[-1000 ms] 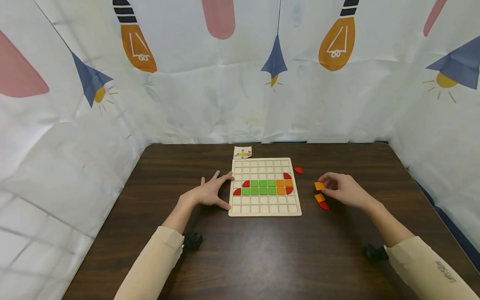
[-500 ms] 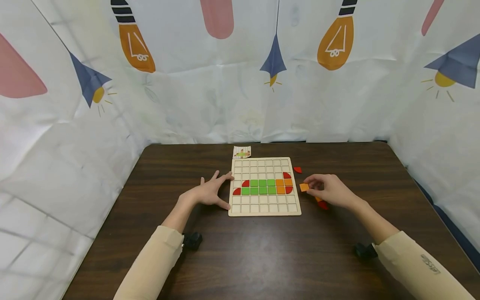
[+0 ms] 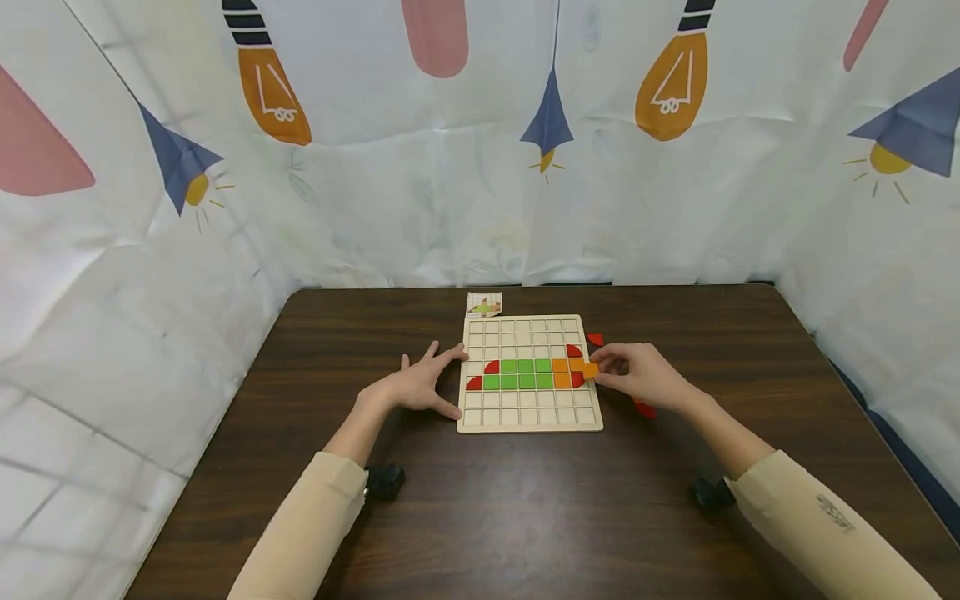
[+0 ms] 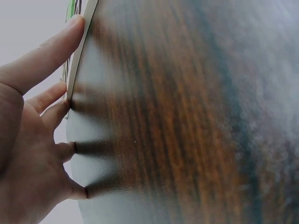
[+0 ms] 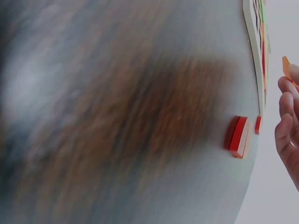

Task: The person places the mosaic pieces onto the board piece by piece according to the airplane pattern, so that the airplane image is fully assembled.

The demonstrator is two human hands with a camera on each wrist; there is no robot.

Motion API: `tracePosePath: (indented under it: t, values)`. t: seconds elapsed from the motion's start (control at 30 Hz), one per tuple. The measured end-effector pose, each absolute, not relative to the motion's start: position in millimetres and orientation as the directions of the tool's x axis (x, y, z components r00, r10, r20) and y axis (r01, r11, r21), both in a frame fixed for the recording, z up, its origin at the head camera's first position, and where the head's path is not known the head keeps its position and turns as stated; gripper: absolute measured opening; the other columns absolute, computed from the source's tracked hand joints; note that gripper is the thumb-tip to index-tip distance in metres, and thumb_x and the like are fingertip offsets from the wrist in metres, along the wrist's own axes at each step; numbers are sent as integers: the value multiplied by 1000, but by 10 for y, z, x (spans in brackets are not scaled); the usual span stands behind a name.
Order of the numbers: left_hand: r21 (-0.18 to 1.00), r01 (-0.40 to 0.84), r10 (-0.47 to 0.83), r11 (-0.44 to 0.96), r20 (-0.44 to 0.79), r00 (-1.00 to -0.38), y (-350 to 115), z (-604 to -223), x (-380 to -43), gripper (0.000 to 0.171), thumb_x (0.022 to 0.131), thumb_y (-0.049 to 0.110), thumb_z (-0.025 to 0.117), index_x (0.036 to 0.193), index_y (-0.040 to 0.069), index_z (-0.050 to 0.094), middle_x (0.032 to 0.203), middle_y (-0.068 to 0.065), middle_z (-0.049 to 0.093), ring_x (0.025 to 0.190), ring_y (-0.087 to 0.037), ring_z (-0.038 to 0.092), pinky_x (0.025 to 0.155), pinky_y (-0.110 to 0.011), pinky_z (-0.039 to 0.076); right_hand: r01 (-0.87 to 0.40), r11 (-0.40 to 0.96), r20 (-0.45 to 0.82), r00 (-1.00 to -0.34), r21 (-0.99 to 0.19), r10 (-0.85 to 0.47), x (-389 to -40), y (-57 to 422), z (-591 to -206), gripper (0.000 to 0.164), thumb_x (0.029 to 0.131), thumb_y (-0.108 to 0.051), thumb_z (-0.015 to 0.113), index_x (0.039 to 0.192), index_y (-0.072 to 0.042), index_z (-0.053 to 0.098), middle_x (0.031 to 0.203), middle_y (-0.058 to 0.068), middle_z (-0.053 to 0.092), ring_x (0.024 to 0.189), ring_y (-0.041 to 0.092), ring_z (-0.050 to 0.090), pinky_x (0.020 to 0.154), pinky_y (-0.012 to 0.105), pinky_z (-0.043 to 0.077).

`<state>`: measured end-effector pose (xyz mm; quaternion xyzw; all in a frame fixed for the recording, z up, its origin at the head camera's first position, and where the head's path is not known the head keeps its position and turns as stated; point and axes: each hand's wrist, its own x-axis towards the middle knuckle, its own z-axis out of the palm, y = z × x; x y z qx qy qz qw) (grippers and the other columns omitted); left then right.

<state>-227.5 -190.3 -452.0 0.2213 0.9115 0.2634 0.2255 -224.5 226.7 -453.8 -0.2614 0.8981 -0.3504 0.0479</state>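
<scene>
A pale wooden grid board (image 3: 522, 413) lies on the dark table, with green squares (image 3: 518, 374), orange squares (image 3: 561, 372) and red quarter-circle pieces set in its cells. My left hand (image 3: 414, 385) rests at the board's left edge, fingers spread, with thumb and a fingertip touching the rim. In my right hand (image 3: 637, 372) an orange square tile (image 3: 590, 370) is pinched between thumb and fingertips, overlapping the board's right edge in the head view. The right wrist view shows the same orange tile (image 5: 286, 66) held up off the table.
A small pattern card (image 3: 483, 305) lies behind the board's far left corner. One red piece (image 3: 596, 339) lies off the board's upper right; another red piece (image 3: 645, 409) lies partly under my right hand. A patterned white cloth (image 3: 480, 217) hangs behind the table.
My right hand has lifted the orange tile from beside the other loose pieces and moved it left to the board's right edge. The left hand stays at the board.
</scene>
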Motion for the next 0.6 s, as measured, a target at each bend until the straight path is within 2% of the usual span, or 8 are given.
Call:
tracePosePath:
  t: [0.6]
  values:
    - [586,281,523,760,-295,-800,-1906,-4522,-2278,101,81,41,89,160,17,32,172,-8,10,155,-38,-9,109,-77,-11,-456,598,132,-853,-659,-505,-2374,2020,-4526,25,93,-13,78,116,-4,73,93,-4,70,81,13,63,73,33,54]
